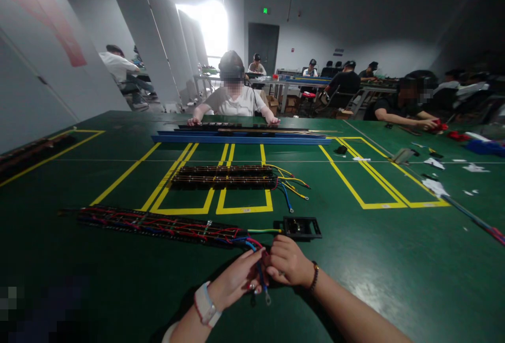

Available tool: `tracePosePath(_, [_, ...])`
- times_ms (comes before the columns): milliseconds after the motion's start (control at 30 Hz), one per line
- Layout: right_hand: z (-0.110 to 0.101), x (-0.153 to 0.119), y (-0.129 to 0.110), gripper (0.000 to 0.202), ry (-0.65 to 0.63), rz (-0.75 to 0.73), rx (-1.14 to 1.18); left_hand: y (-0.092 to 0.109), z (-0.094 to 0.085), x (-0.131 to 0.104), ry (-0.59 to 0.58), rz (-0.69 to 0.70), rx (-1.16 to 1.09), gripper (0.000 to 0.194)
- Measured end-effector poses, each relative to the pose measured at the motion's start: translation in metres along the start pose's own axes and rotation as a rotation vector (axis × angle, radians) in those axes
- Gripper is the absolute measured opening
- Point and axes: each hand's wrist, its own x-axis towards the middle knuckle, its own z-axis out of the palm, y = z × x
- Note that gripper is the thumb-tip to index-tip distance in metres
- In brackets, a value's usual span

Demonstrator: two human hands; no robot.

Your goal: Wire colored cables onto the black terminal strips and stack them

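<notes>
A long black wiring assembly with red and blue wires lies across the green table in front of me. From its right end come thick red and blue cables, which bend down toward me between my hands. My left hand is closed around these cables, and a blue one with a metal ring terminal hangs below its fingers. Right beside it, my right hand is curled with its fingers pinched by the red cable; its fingertips are partly hidden. Just beyond it, a green-yellow wire leads to a black rectangular frame.
Two shorter black wired strips with yellow and blue leads lie farther in, over yellow tape outlines. Blue channels lie before a person seated opposite. Paper scraps and another cable are at the right.
</notes>
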Motion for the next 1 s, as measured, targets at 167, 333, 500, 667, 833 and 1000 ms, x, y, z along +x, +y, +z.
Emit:
tracePosePath(167, [0.0,0.0,-0.001,0.045,-0.017,-0.028,-0.018,0.001,0.001,0.0,-0.008,0.002,-0.021,0.039])
tracePosePath(333, [0.0,-0.001,-0.002,0.043,-0.047,-0.048,-0.038,0.003,0.004,-0.002,-0.006,-0.001,-0.039,0.036])
tracePosePath(500, [0.001,0.0,-0.004,0.042,-0.063,-0.085,-0.062,0.006,0.007,-0.005,0.012,-0.006,-0.089,0.034])
tracePosePath(667, [0.003,0.001,-0.005,0.039,-0.06,-0.125,-0.071,0.003,0.006,-0.001,-0.016,0.009,-0.142,0.033])
tracePosePath(833, [0.005,0.0,-0.006,0.037,-0.097,-0.142,-0.076,-0.002,0.001,0.005,-0.003,0.019,-0.143,0.035])
tracePosePath(1000, [0.003,0.0,-0.01,0.047,-0.127,-0.127,-0.022,0.0,0.001,0.002,0.022,0.007,-0.088,0.033])
